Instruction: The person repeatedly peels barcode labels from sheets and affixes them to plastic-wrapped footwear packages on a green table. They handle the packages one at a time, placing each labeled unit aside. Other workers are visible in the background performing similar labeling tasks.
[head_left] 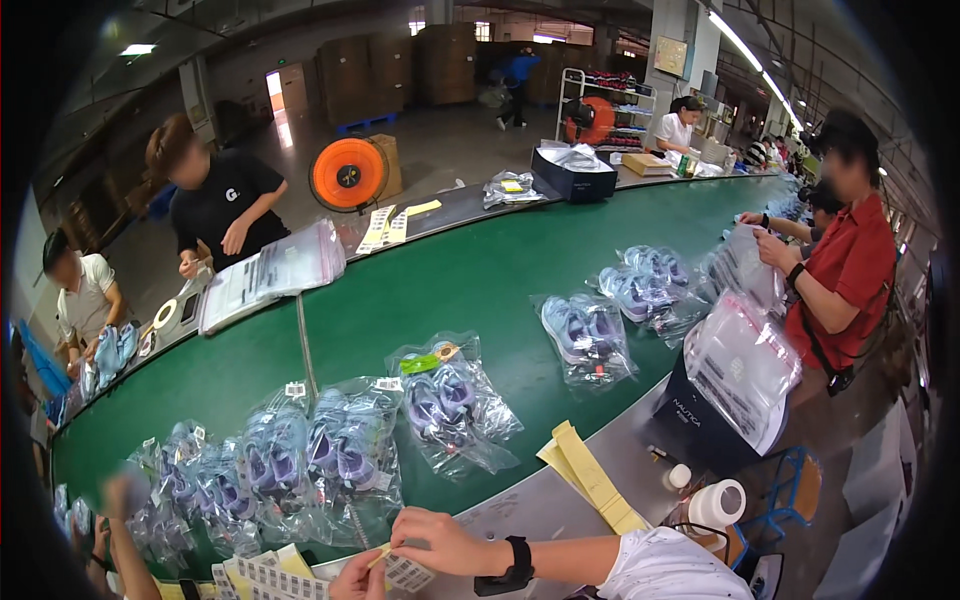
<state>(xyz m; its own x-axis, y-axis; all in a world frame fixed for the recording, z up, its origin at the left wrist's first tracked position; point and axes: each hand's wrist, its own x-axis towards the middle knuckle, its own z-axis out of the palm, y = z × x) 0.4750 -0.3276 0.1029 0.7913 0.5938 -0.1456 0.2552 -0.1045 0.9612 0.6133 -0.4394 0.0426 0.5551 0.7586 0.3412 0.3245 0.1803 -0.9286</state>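
My right hand [440, 540], with a black watch on its wrist, reaches in from the lower right over the metal edge of the belt. Its fingers pinch a small white printed label [408, 573]. My left hand [358, 578] shows only partly at the bottom edge and pinches the same label at its yellowish backing end. Sheets of similar labels [270, 578] lie just left of my hands. Right beyond my hands, clear bags of blue and purple children's shoes [345, 450] lie on the green conveyor belt [440, 280].
More bagged shoes [588, 335] lie further along the belt. Yellow paper strips [590, 475], a white bottle [716, 503] and a dark shoe box [690, 420] under a stack of plastic bags sit to my right. A person in red [850, 270] handles a bag. Other people stand across the belt.
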